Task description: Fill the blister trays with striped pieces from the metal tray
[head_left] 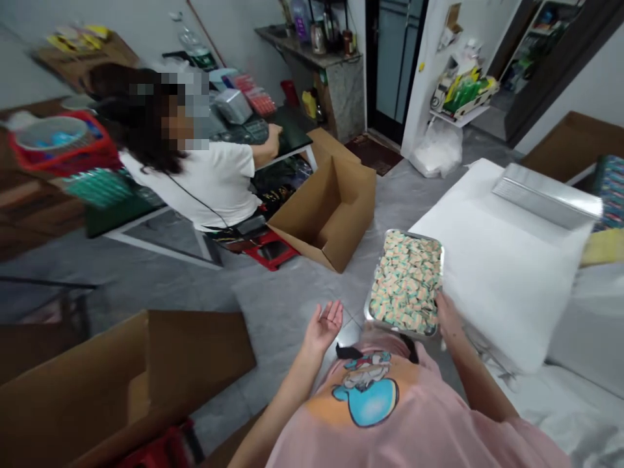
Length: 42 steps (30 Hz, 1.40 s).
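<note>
A shallow metal tray (442,257), heaped with small beige and teal pieces (405,283) that look like little packets, is in front of my body. My right hand (447,318) grips the tray's right side near the close corner; some of its fingers are hidden by the rim. To the left of the tray, apart from it, my left hand (327,327) is held palm up over the floor. Its fingers are stretched out and it holds nothing. The tray's upper right edge overlaps the side of a white table (497,260).
An upturned-looking metal tray (548,195) rests on the white table. An open cardboard box (336,221) stands ahead, beside a seated person (205,188) at a dark table. Another large open box (195,344) is at lower left. A door (396,71) is at the back.
</note>
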Each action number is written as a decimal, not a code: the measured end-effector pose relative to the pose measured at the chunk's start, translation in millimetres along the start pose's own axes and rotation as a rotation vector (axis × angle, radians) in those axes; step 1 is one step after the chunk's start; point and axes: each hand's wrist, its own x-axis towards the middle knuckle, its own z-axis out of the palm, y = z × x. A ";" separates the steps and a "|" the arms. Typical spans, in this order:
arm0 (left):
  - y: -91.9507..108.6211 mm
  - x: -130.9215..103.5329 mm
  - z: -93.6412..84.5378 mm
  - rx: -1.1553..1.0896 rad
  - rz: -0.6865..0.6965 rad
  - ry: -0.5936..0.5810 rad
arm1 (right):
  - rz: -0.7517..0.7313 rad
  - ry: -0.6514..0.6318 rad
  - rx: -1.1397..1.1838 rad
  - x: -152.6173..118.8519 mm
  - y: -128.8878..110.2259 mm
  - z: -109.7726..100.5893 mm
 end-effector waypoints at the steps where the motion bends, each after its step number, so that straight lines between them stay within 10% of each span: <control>1: 9.4 9.3 11.8 -0.005 -0.012 0.001 | 0.027 0.027 0.018 16.0 -4.1 7.9; 10: 97.3 106.7 153.0 0.075 -0.080 -0.012 | 0.094 0.187 0.141 144.7 -35.6 91.1; 21: 203.5 288.1 379.7 0.429 -0.217 -0.111 | 0.062 0.512 0.147 277.8 -84.3 191.8; 29: 98.0 397.0 506.6 0.692 -0.549 -0.163 | 0.092 0.672 0.236 325.5 -125.6 189.0; 37: -0.8 397.2 597.5 0.736 -1.221 -0.360 | 0.074 0.786 0.289 393.1 -151.9 157.8; 42: -18.8 420.7 672.8 0.987 -1.227 -0.318 | 0.018 0.883 0.330 447.6 -182.1 153.8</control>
